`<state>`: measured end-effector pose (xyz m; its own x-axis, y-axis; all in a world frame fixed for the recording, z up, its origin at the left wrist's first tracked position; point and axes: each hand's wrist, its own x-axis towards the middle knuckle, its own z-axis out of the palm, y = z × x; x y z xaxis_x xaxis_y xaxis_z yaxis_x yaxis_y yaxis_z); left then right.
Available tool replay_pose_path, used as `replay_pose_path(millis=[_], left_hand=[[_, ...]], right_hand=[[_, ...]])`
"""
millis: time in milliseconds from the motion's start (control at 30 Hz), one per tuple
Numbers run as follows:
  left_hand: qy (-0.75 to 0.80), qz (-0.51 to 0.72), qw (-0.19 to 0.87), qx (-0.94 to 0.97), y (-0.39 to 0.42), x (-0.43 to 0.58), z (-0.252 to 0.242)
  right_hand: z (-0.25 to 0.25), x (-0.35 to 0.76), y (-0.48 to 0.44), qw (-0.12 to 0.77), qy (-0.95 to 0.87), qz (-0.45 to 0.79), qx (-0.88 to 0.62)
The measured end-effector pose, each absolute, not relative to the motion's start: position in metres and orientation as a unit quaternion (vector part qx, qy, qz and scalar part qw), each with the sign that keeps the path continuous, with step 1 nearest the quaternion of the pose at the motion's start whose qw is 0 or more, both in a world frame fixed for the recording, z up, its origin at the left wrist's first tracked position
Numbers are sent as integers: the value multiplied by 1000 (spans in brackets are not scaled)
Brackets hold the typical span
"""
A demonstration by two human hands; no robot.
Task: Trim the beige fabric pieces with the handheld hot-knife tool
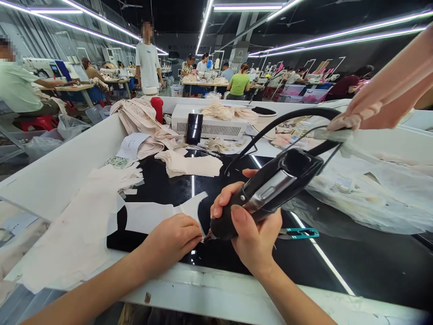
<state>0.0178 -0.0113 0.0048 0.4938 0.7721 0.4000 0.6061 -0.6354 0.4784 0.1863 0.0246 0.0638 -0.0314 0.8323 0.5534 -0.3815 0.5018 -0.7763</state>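
Observation:
My right hand (257, 239) is wrapped round a black corded hand tool (270, 187) with a silver strip along its side. The tool slants, its nose low and to the left, close to my left fingertips. My left hand (174, 239) has its fingers drawn together on the right edge of a pale cut fabric piece (149, 216), which lies flat on the glossy black tabletop (270, 262). My fingers and the tool's nose partly hide that edge. Just right of my right hand lie thread snips (301, 233) with teal handles.
Pale fabric stacks (192, 163) lie behind, with a larger spread (74, 221) at left. A phone (194, 128) leans on a white vented box (209, 124). The tool's cable (287, 115) loops up to hanging cloth (365, 108). A plastic bag (365, 194) is at right. People sit and stand beyond.

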Motion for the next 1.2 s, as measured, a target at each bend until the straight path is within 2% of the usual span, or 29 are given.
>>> replay_pose_path(millis=[233, 500, 1200], left_hand=[[336, 284, 6, 898, -16, 9, 6], [326, 231, -72, 914, -18, 5, 4], [327, 231, -84, 912, -19, 4, 4]], right_hand=[[62, 185, 24, 679, -549, 454, -175], [62, 185, 24, 680, -550, 447, -185], [63, 185, 24, 682, -547, 443, -196]])
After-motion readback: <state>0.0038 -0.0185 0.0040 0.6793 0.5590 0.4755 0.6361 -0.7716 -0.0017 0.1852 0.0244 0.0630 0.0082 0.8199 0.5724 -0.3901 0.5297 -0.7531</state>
